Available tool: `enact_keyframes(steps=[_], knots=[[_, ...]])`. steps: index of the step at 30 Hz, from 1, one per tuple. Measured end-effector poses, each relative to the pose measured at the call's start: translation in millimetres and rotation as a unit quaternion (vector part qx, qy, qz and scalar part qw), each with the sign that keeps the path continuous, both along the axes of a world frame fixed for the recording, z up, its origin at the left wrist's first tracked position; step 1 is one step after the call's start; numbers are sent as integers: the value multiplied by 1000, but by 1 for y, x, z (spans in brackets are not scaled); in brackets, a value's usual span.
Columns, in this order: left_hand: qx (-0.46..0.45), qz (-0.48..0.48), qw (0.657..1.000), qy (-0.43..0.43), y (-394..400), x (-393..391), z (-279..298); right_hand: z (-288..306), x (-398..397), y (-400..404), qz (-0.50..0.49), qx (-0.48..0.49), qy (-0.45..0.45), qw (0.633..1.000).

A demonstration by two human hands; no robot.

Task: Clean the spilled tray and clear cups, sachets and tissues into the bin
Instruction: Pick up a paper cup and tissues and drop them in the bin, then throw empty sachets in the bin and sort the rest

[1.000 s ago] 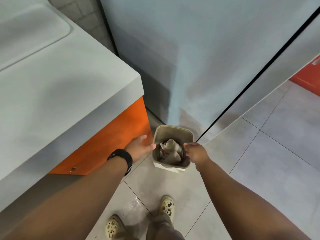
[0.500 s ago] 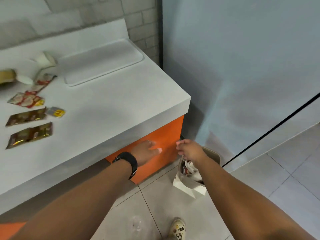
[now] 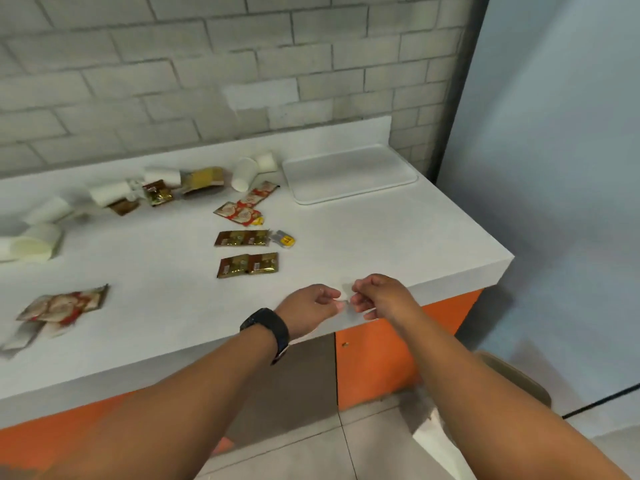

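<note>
Hovering loosely curled, empty hands — left (image 3: 313,306), right (image 3: 375,297) — over matte white counter (image 3: 398,237), glossy foil sachets (image 3: 247,265).

Both forearms enter from the bottom edge and converge toward the lower centre of the frame. The left hand (image 3: 308,308) is loosely curled, thumb toward the other hand (wrist banded in black). The right hand (image 3: 379,297) is curled, its 2 visible fingertips (image 3: 356,304) almost meeting the left thumb. Neither hand visibly holds anything.
</note>
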State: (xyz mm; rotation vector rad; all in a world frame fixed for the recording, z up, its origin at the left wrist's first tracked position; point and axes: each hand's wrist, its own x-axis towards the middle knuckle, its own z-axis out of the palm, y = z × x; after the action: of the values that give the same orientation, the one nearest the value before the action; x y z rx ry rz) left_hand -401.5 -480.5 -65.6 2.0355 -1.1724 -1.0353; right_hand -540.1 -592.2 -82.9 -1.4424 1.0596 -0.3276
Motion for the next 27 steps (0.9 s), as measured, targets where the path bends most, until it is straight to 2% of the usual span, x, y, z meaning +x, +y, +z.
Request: enact_keyframes(steps=[13,20,27], knots=[[14,89,996,-18,112,116,0,10,122,72,49,-13,32,998],[-2,122,992,-4,105,134,-1,5,145,71,61,-39,43,996],[-13,147,989,-22,69,147,6,5,168,21,42,-85,37,995]])
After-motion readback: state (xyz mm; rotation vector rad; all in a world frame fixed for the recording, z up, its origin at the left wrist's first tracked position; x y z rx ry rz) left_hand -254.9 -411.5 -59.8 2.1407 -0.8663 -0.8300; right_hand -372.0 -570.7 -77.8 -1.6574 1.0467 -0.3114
